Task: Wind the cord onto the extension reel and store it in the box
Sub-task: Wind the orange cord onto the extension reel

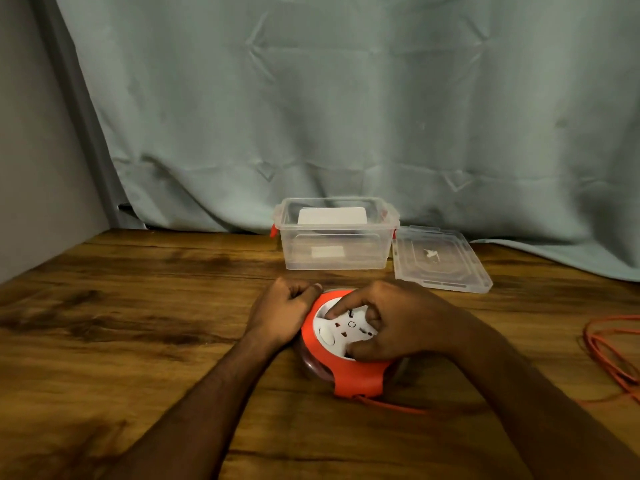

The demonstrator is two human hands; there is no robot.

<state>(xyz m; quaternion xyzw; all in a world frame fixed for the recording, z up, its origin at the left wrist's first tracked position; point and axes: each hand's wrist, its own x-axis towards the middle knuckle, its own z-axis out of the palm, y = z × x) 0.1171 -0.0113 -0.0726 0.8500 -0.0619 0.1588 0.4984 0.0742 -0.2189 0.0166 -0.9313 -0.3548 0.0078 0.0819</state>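
An orange extension reel [349, 372] with a white socket face lies flat on the wooden table [138, 306]. My left hand [280, 313] grips the reel's left rim. My right hand [388, 323] rests on the white face, fingers pressed into it. An orange cord [391, 405] leaves the reel's near edge and runs right under my right forearm to loose loops [613, 355] at the table's right side. Behind the reel stands a clear plastic box [334, 233], open, with red latches.
The box's clear lid [440, 259] lies flat just right of the box. A pale green cloth [346, 116] hangs behind the table and drapes onto its back right corner. A grey wall [31, 168] closes off the left side.
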